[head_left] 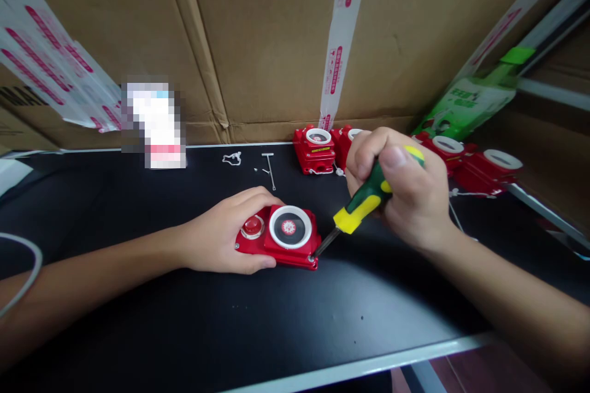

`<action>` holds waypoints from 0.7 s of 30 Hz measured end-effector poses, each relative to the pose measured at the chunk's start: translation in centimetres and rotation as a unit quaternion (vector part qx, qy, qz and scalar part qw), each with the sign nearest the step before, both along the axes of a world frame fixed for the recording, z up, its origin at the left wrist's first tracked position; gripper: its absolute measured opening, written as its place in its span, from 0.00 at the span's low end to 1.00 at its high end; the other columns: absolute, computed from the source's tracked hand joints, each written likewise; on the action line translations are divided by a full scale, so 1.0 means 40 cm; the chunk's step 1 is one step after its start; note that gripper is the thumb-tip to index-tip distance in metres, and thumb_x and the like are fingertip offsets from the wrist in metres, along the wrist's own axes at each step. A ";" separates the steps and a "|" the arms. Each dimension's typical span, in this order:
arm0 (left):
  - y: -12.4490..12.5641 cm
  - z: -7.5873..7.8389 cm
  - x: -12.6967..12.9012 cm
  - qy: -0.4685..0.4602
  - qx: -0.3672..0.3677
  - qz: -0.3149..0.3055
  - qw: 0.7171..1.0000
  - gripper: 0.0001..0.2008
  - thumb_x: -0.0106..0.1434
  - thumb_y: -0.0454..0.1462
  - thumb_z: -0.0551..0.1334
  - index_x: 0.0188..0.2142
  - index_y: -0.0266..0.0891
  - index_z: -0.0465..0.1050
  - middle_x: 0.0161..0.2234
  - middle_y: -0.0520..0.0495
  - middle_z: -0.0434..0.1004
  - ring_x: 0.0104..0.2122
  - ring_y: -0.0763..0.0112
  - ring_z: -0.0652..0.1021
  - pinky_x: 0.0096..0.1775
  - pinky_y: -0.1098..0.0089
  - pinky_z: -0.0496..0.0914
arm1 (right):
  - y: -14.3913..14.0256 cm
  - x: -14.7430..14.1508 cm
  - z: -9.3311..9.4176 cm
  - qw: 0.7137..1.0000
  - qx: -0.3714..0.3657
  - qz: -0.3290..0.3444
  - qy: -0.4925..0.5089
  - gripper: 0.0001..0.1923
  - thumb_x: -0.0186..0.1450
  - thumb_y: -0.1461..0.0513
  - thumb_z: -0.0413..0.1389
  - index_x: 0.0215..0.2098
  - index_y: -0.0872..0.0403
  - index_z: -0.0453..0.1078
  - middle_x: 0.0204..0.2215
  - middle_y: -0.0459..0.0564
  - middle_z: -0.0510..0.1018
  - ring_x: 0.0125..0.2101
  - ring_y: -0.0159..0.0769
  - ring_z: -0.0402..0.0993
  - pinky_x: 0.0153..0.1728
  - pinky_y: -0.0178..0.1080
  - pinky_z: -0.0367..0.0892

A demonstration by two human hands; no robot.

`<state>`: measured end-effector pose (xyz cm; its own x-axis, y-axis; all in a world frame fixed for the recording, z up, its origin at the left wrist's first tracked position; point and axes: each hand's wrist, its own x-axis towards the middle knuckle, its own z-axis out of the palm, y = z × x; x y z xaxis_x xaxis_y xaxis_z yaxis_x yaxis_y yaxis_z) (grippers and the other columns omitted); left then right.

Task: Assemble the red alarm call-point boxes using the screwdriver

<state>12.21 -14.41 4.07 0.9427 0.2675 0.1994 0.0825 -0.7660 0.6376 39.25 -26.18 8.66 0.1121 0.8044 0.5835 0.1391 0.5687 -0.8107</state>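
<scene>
Fingers (pixel 258 199) of the left hand (pixel 221 233) curl over the red toy (pixel 281 236), pinning it flat on the black bench (pixel 295 319). Right hand (pixel 405 190) is wrapped shut around a green-yellow screwdriver (pixel 369 196), tip seemingly at the toy's corner screw. White ring, red button on top.

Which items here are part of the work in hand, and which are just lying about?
In use: red device, held by left hand; screwdriver in right hand, tip at the device's corner.
Lying about: other red devices, small metal rod, green packet.
</scene>
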 end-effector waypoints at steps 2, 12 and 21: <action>0.000 0.001 -0.001 0.001 0.003 0.001 1.000 0.35 0.62 0.51 0.76 0.63 0.46 0.67 0.56 0.45 0.75 0.53 0.57 0.80 0.56 0.59 0.76 | -0.004 0.001 0.003 0.999 0.008 0.043 0.007 0.16 0.72 0.49 0.67 0.37 0.51 0.73 0.30 0.45 0.71 0.22 0.30 0.64 0.18 0.36 0.60; -0.010 0.005 0.000 0.018 0.012 0.029 0.999 0.34 0.63 0.52 0.75 0.62 0.45 0.68 0.56 0.43 0.76 0.54 0.55 0.80 0.58 0.56 0.75 | 0.003 -0.009 0.027 0.994 -0.031 0.098 0.022 0.29 0.48 0.53 0.84 0.40 0.50 0.76 0.32 0.44 0.80 0.29 0.33 0.76 0.28 0.36 0.74; -0.019 0.015 0.001 0.043 0.011 0.071 0.997 0.32 0.63 0.52 0.74 0.61 0.45 0.68 0.56 0.43 0.78 0.54 0.53 0.82 0.58 0.54 0.76 | 0.004 -0.014 0.038 0.990 -0.059 0.120 0.050 0.19 0.55 0.59 0.81 0.37 0.52 0.80 0.34 0.44 0.85 0.34 0.34 0.85 0.36 0.35 0.82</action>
<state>12.26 -15.15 4.68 0.9097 0.3952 0.1272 0.2442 -0.7570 0.6061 38.68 -26.03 10.18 -0.0373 0.8767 0.4795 -0.0731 0.4762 -0.8763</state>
